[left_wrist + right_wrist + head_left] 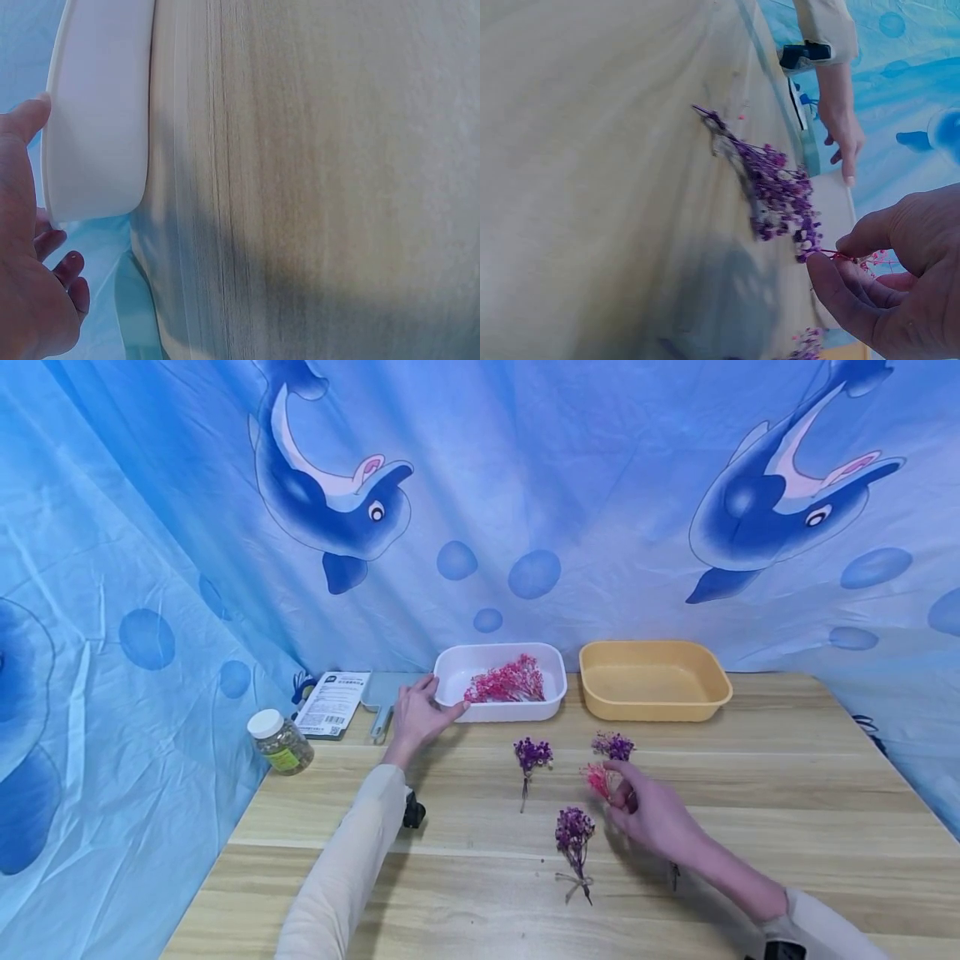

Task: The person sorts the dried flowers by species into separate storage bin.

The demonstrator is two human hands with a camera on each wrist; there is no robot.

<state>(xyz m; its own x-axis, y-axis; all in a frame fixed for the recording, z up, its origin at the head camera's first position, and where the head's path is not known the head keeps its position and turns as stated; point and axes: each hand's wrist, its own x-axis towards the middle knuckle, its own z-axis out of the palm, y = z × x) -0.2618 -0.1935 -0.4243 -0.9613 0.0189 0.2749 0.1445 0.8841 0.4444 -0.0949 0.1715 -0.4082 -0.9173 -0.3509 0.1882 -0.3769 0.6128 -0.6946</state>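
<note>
My left hand (422, 714) grips the left end of a white plastic tub (510, 712), thumb at the front rim and fingers round the corner. Inside the tub lies a heap of pink dried flowers (510, 681). Between thumb and fingertips my right hand (654, 810) pinches a small pink dried-flower sprig (597, 778) by its thin stem, above the table. Purple dried-flower bunches lie near it: one at the left (532, 755), one nearer me tied with twine (575, 832), and one behind the right hand (613, 744), partly hidden.
A yellow tub (655, 711) stands right of the white one. At the back left are a lidded jar (281, 743), a printed packet (332, 703) and a pale blue-grey tool (381, 723). A dolphin-printed curtain (480, 485) hangs behind the wooden table (465, 893).
</note>
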